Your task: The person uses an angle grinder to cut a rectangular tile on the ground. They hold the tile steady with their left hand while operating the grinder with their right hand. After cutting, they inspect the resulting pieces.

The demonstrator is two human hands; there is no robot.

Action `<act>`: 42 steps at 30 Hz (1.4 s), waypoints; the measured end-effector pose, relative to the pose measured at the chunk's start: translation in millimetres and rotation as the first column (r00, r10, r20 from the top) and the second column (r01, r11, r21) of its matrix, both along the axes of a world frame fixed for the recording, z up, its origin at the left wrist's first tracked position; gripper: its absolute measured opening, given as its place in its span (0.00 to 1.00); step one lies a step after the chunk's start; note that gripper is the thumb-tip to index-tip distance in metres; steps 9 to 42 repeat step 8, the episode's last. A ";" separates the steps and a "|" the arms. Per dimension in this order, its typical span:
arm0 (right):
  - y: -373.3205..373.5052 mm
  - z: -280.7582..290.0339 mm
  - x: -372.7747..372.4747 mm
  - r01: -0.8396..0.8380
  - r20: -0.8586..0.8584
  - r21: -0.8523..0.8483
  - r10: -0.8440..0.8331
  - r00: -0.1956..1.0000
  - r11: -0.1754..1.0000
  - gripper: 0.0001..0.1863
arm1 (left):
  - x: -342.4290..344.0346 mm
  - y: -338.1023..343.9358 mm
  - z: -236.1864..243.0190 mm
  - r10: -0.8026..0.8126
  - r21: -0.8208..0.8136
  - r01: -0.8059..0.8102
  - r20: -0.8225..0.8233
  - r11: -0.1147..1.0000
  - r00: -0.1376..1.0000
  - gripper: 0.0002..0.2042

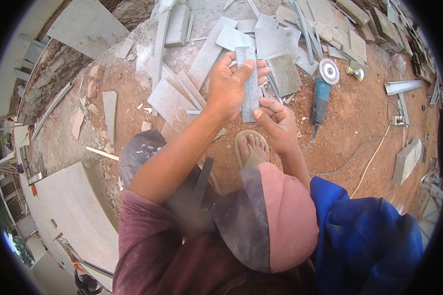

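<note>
A narrow grey strip of tile (pixel 251 96) is held upright in front of me by both hands. My left hand (pixel 226 88) grips its upper part, with the thumb across the face and the other fingers round behind. Lower down, my right hand (pixel 279 125) pinches the bottom end between thumb and fingers. Just beyond lie several loose tile pieces (pixel 275 43). To the right of the hands, a teal angle grinder (pixel 322 92) rests on the dirt with its pale disc facing up. Its cord trails toward me.
A small can (pixel 355 73) lies past the grinder. Tile slabs (pixel 362 44) are stacked at the far right, and a metal channel (pixel 403 87) lies nearby. Cords (pixel 374 157) cross the ground at right. A large pale board (pixel 74 206) is at left. Blue cloth (pixel 369 236) bunches beside me.
</note>
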State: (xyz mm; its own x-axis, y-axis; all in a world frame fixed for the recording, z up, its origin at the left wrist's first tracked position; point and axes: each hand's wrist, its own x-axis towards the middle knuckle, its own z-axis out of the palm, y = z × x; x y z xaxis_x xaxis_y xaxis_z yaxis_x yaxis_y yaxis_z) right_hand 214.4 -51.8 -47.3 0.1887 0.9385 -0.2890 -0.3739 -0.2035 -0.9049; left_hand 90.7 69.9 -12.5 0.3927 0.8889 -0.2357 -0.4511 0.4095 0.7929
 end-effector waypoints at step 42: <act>-5.5 -106.7 76.5 0.217 0.737 -0.224 0.019 0.676 0.950 0.21 | -18.6 12.8 1.5 0.049 -0.018 -0.051 -0.071 0.999 0.996 0.23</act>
